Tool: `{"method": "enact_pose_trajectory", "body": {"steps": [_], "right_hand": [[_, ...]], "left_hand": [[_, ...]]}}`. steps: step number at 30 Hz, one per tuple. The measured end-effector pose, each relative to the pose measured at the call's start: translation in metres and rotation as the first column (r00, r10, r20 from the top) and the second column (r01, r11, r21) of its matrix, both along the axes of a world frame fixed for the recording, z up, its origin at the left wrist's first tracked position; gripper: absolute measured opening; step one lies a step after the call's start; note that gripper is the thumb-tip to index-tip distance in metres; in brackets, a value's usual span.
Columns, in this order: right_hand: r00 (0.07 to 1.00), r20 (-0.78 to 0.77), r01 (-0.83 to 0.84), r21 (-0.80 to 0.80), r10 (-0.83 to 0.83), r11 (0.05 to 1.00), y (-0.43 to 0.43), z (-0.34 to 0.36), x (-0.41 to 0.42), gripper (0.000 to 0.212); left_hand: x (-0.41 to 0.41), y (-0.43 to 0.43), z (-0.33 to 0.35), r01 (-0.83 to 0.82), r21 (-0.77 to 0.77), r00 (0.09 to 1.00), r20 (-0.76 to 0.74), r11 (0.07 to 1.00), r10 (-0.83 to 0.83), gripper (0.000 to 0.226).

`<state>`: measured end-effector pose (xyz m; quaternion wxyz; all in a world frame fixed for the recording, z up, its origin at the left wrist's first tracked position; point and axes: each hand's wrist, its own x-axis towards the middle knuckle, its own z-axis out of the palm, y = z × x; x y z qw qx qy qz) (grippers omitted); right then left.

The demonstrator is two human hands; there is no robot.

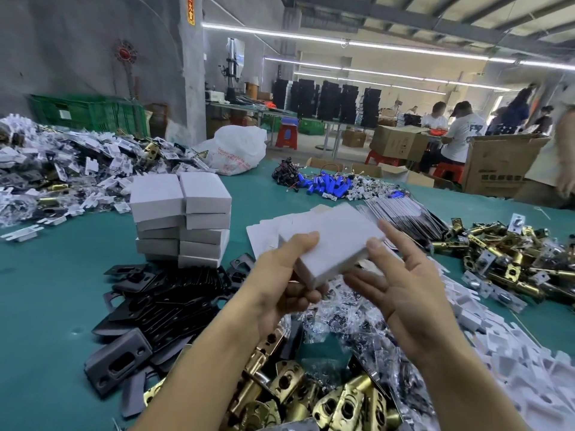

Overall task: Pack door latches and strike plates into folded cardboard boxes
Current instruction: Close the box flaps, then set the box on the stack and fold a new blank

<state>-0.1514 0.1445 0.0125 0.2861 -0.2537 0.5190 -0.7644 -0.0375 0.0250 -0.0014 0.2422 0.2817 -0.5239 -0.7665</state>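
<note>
Your left fingers [306, 294] are curling under the near end of a white box [336, 244] while the thumb is pressing down on its top, so your left hand [280, 275] is gripping it above the table. Your right hand [413, 290] is meeting the box at its right end with fingers nearly straight and spread: the thumb is touching the upper edge, the index finger is pointing up past the corner, and the others are reaching beneath. The box is tilting over some flat white cardboard blanks [264, 234] and a heap of small clear bags [351, 315]. To its left, a stack of boxes [180, 219] is standing two columns wide, with black strike plates [161, 300] lying heaped just in front of it. Brass latches [326, 399] are lying piled between your forearms, and more are lying at the far right. Green cloth [46, 290] is covering the table. Farther back, blue batteries [326, 185] and a white plastic bag [236, 149] are sitting on it, and beyond, people [460, 126] are sitting among brown cartons [497, 163] under long tube lights.
</note>
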Motion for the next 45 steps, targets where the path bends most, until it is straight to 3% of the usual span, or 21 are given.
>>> {"method": "enact_pose_trajectory", "body": {"steps": [2,5,10,14,17,22,32,34,36,38,40,41,43,45], "right_hand": [[0.997,-0.021,-0.066,0.079,0.068,0.995,-0.001,-0.002,0.005,0.067],[0.988,-0.055,-0.134,0.166,0.145,0.977,-0.003,-0.003,0.009,0.045],[0.964,-0.095,-0.218,0.248,0.248,0.944,-0.003,-0.006,0.015,0.023],[0.951,-0.118,-0.241,0.289,0.284,0.927,-0.006,-0.008,0.020,0.017],[0.942,-0.138,-0.253,0.312,0.307,0.916,-0.007,-0.009,0.021,0.017],[0.935,-0.146,-0.262,0.325,0.322,0.909,-0.007,-0.009,0.020,0.016],[0.928,-0.159,-0.267,0.353,0.338,0.897,-0.007,-0.011,0.018,0.016],[0.924,-0.165,-0.267,0.369,0.345,0.890,-0.007,-0.012,0.018,0.014],[0.921,-0.168,-0.267,0.387,0.352,0.883,-0.007,-0.013,0.019,0.013],[0.918,-0.179,-0.257,0.412,0.355,0.874,-0.007,-0.014,0.018,0.012],[0.913,-0.193,-0.250,0.433,0.360,0.866,-0.008,-0.014,0.017,0.011],[0.911,-0.199,-0.247,0.437,0.361,0.865,-0.008,-0.014,0.017,0.011],[0.908,-0.209,-0.242,0.443,0.362,0.863,-0.007,-0.013,0.017,0.011],[0.909,-0.212,-0.238,0.445,0.360,0.863,-0.007,-0.012,0.016,0.010]], "left_hand": [[0.002,-0.009,0.001,-0.182,0.107,0.981,-0.045,0.977,0.188,0.049],[0.009,-0.029,0.009,-0.404,0.256,0.890,-0.110,0.878,0.442,0.052],[0.017,-0.065,0.032,-0.633,0.301,0.692,-0.191,0.713,0.696,0.052],[0.022,-0.094,0.047,-0.721,0.322,0.571,-0.224,0.613,0.790,0.040],[0.026,-0.109,0.047,-0.740,0.358,0.546,-0.175,0.569,0.819,0.047],[0.027,-0.120,0.035,-0.841,0.252,0.476,-0.078,0.480,0.876,0.064],[0.029,-0.110,0.031,-0.782,0.411,0.452,-0.143,0.469,0.880,0.050],[0.023,-0.100,0.018,-0.781,0.362,0.506,-0.114,0.509,0.855,0.048],[0.013,-0.090,0.007,-0.765,0.234,0.603,-0.066,0.600,0.795,0.033],[-0.001,-0.083,0.001,-0.661,-0.019,0.750,0.025,0.750,0.661,0.020],[-0.016,-0.078,-0.002,-0.388,-0.319,0.869,0.188,0.865,0.459,0.018],[-0.023,-0.077,-0.004,-0.224,-0.458,0.869,0.305,0.860,0.389,0.018],[-0.034,-0.077,-0.009,0.044,-0.651,0.773,0.503,0.758,0.387,0.023],[-0.043,-0.081,-0.016,0.148,-0.726,0.675,0.570,0.671,0.468,0.043]]}}
